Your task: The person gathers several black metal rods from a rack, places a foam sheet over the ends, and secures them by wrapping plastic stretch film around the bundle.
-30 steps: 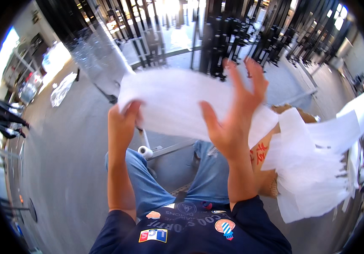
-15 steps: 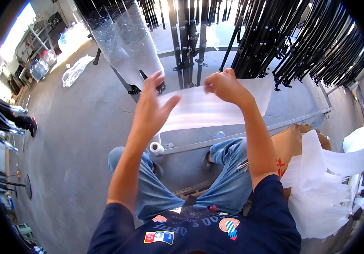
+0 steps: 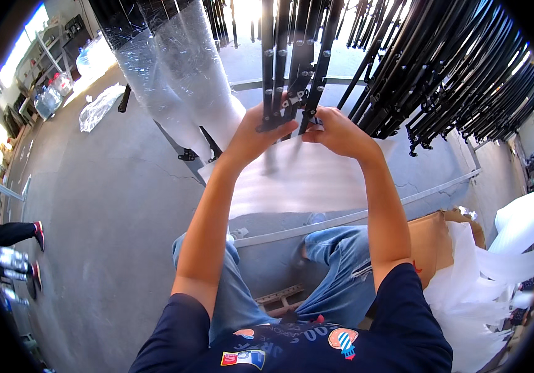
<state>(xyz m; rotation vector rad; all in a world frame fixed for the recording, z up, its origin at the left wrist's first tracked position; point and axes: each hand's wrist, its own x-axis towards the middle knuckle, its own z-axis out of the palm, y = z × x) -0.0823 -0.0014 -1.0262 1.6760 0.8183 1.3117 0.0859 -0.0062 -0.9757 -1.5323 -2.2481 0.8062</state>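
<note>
Left hand (image 3: 259,133) clasped black metal bars (image 3: 268,68); right hand (image 3: 342,133) had an unclear hold; slackness risked dropping foam sheet (image 3: 298,186) beneath bars.

The person's left hand (image 3: 255,138) and right hand (image 3: 343,135) meet from either side at the lower ends of a cluster of upright black metal bars with bolted joints (image 3: 290,62), thumbs turned inward; whether either grips the bars cannot be told. Below the hands spreads a thin white foam sheet (image 3: 301,189), between them and a long grey metal rail (image 3: 273,237). Left of the bars stands a bundle wrapped in clear plastic film and white foam (image 3: 177,71); to the right hang dense rows of black metal rods (image 3: 422,74). A brown cardboard box (image 3: 431,239) lies beside the right forearm, touching a heap of torn white foam pieces (image 3: 465,295). At far left, another person's black-trousered leg (image 3: 9,232) shows on the grey concrete floor (image 3: 102,217).
</note>
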